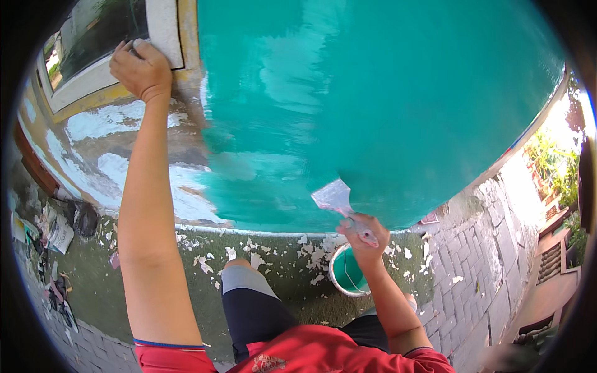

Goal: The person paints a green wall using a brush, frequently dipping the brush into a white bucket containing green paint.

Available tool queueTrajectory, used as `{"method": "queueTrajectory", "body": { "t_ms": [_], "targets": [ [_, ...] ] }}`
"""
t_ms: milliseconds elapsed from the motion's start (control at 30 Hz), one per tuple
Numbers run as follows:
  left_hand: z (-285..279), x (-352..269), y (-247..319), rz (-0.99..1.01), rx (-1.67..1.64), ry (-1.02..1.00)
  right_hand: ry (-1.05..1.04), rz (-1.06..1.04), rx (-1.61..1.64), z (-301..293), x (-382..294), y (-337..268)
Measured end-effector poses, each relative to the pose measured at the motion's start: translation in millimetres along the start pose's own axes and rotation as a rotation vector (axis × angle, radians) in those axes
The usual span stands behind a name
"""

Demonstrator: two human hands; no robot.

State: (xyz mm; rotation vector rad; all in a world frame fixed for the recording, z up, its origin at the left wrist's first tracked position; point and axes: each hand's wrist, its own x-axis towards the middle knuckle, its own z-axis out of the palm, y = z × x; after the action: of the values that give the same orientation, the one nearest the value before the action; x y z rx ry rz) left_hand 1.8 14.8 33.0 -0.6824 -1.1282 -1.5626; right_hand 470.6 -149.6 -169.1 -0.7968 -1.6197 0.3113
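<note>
My right hand (371,238) holds a flat paintbrush (333,196) by its handle. Its wide pale head is against the lower part of a wall coated in green paint (396,102). Streaky, thinner patches show left of the brush. My left hand (142,70) is raised at the upper left, fingers curled at the lower rail of a white window frame (165,32); the exact hold under the fingers is hidden. Below my right hand stands a white bucket (332,270) with green paint (347,272) inside and a wire handle.
Bare wall with white patches (107,121) lies under the window. Paint flakes (256,261) litter the mossy ground along the wall base. Bags and debris (56,228) lie at the left. Grey paving (466,270) runs along the right, beside a low balustrade (550,261) and plants.
</note>
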Motion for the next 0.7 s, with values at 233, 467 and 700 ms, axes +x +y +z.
{"method": "queueTrajectory", "body": {
  "t_ms": [233, 467, 700],
  "targets": [
    [-2, -2, 4, -0.039, -0.061, 0.007, -0.076, -0.236, -0.315, 49, 41, -27],
    [0, 4, -6, 0.028, -0.04, 0.042, 0.068, -0.431, -0.217, 77, 129, -68],
    [-5, 0, 8, -0.057, -0.078, 0.009, 0.175, -0.211, -0.054, 62, 219, -167]
  ]
}}
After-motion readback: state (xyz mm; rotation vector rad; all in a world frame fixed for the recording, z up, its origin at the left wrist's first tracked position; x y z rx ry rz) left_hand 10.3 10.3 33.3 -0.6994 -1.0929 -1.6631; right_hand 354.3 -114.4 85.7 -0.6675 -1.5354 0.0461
